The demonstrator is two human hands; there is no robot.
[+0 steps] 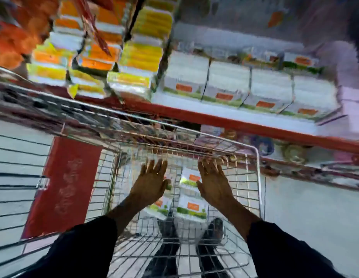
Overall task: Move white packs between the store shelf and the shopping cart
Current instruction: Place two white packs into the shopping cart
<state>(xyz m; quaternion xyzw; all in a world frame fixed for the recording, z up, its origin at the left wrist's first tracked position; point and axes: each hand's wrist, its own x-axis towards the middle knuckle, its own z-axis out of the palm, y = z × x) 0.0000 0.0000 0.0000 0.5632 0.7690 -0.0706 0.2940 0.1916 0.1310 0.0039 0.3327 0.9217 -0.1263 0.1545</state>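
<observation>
Both hands reach down into the wire shopping cart [257, 177], the left hand [150, 182] and the right hand [213, 182] each flat with fingers spread wide and holding nothing, one on either side of the white packs [191, 207] lying on the cart's floor. More white packs with orange labels stand in a row on the store shelf [235, 120] — a white board edged in red — just beyond the cart's far rim, with yellow and orange packs [138, 57] stacked to their left. The floor [315, 217] beside the cart is pale grey, and the whole view is blurred.
</observation>
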